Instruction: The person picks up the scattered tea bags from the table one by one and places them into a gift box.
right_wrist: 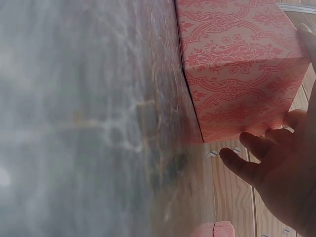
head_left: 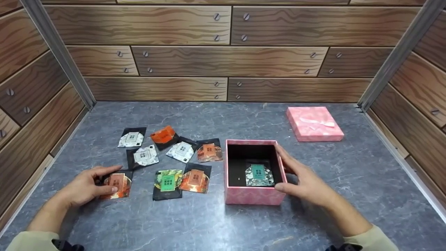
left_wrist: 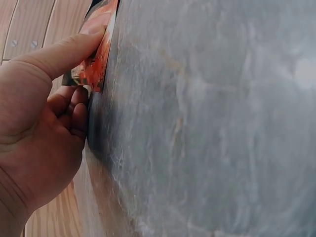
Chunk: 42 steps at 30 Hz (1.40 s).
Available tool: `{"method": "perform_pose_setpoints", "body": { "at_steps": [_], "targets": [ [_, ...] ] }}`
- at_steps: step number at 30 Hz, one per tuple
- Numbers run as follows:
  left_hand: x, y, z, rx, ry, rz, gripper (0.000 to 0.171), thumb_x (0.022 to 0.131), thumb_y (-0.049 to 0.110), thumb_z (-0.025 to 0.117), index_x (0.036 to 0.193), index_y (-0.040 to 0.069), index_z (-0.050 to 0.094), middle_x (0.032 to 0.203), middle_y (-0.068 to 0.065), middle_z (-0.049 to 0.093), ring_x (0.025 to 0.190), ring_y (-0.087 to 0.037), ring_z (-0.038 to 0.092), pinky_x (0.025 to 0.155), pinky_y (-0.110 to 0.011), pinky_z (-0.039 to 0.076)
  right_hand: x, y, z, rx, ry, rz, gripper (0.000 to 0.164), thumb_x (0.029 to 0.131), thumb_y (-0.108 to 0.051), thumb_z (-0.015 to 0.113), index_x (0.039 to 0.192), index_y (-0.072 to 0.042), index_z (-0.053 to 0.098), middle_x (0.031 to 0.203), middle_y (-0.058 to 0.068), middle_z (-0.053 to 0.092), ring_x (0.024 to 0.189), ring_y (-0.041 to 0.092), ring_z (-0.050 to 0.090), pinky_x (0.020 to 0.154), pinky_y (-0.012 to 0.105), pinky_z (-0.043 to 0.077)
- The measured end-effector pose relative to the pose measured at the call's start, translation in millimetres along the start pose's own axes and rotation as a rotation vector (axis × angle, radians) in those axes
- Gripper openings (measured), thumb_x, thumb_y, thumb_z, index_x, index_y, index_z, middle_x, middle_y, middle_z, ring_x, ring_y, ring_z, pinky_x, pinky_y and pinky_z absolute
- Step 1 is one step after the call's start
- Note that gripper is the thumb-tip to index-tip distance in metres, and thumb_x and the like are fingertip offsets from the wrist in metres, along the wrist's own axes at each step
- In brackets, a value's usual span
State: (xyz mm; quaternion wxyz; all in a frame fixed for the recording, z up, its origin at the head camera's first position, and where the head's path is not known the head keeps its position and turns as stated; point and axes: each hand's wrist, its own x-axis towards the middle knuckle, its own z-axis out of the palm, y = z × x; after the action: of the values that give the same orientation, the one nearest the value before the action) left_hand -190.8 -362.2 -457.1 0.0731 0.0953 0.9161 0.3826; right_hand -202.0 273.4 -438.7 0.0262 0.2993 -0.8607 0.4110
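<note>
My left hand [head_left: 82,184] pinches an orange-and-black sachet [head_left: 121,184] at the left of the table. In the left wrist view the thumb lies on the sachet [left_wrist: 96,61], with the other fingers partly hidden behind it. My right hand [head_left: 306,181] holds the right side of an open pink box [head_left: 252,196], thumb at the near corner and fingers along the side. The patterned box [right_wrist: 242,69] also shows in the right wrist view. Inside its black interior lies a sachet with a green label [head_left: 259,173].
Several sachets lie between my hands, including a green one [head_left: 167,184], orange ones [head_left: 195,178] and white ones [head_left: 143,156]. A pink lid [head_left: 315,123] with a bow rests at the back right. Wood-patterned walls [head_left: 226,61] enclose the grey table.
</note>
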Motion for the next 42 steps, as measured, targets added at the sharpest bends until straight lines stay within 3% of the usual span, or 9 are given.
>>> {"method": "perform_pose_setpoints", "body": {
  "at_steps": [5,10,14,19,22,27,38,42],
  "targets": [
    [-0.7,3.7,-3.3,-0.053,-0.012,-0.030,0.070,0.093,0.023,0.085,0.154,0.006,0.056,0.133,-0.019,0.067,0.108,-0.014,0.060,0.087,-0.018,0.048,0,0,-1,-0.001,-0.007,0.020,0.104,0.089,-0.021,0.085,0.171,-0.020,0.021,0.174,0.007,0.024,0.141,0.028,0.052,0.112,0.031,0.042],
    [-1.2,7.3,-8.2,-0.099,-0.003,-0.003,0.070,0.094,0.018,0.083,0.154,0.000,0.052,0.121,-0.017,0.073,0.098,-0.009,0.064,0.081,-0.020,0.052,-1,0,-1,-0.017,-0.008,0.043,0.105,0.089,-0.025,0.085,0.171,-0.023,0.021,0.174,0.004,0.024,0.143,0.026,0.050,0.113,0.032,0.040],
    [-2.5,9.7,-14.9,-0.128,0.012,-0.021,0.069,0.094,0.018,0.083,0.154,0.001,0.053,0.126,-0.020,0.072,0.098,-0.007,0.065,0.081,-0.020,0.054,0,-1,0,-0.014,-0.010,0.040,0.105,0.089,-0.025,0.085,0.171,-0.022,0.021,0.174,0.004,0.024,0.142,0.026,0.051,0.114,0.033,0.040],
    [-4.7,18.8,-24.2,-0.230,0.038,-0.048,0.061,0.094,0.014,0.083,0.148,-0.002,0.059,0.131,-0.024,0.069,0.097,-0.007,0.069,0.076,-0.026,0.059,1,-1,1,0.042,-0.018,0.005,0.104,0.090,-0.017,0.083,0.171,-0.018,0.020,0.175,0.006,0.023,0.138,0.031,0.055,0.111,0.030,0.044],
    [-4.7,30.0,-29.8,-0.258,0.054,-0.059,0.059,0.094,0.014,0.083,0.146,-0.004,0.060,0.124,-0.020,0.072,0.092,-0.010,0.071,0.072,-0.028,0.061,1,-1,0,0.043,-0.014,0.004,0.104,0.089,-0.016,0.084,0.171,-0.018,0.020,0.175,0.005,0.023,0.138,0.029,0.055,0.111,0.028,0.042],
    [-1.7,53.7,-35.9,-0.227,0.064,-0.038,0.058,0.097,0.016,0.080,0.147,-0.003,0.060,0.119,-0.017,0.074,0.089,-0.010,0.073,0.070,-0.029,0.061,0,0,0,0.019,-0.008,0.017,0.105,0.088,-0.020,0.085,0.171,-0.019,0.021,0.175,0.005,0.023,0.142,0.027,0.051,0.113,0.029,0.039],
    [7.6,116.6,-33.4,-0.096,0.125,0.138,0.042,0.103,0.016,0.072,0.143,0.002,0.066,0.120,-0.020,0.074,0.087,-0.008,0.069,0.067,-0.024,0.058,0,-1,1,0.012,-0.005,0.031,0.104,0.088,-0.021,0.085,0.171,-0.020,0.021,0.175,0.006,0.023,0.144,0.029,0.047,0.114,0.033,0.039],
    [12.6,136.5,-27.2,-0.132,0.140,0.190,0.039,0.102,0.012,0.073,0.140,0.002,0.069,0.116,-0.020,0.075,0.085,-0.008,0.069,0.067,-0.023,0.058,0,-1,1,0.015,-0.007,0.035,0.104,0.089,-0.021,0.084,0.171,-0.021,0.021,0.175,0.005,0.023,0.144,0.029,0.048,0.113,0.034,0.040]
  ]
}}
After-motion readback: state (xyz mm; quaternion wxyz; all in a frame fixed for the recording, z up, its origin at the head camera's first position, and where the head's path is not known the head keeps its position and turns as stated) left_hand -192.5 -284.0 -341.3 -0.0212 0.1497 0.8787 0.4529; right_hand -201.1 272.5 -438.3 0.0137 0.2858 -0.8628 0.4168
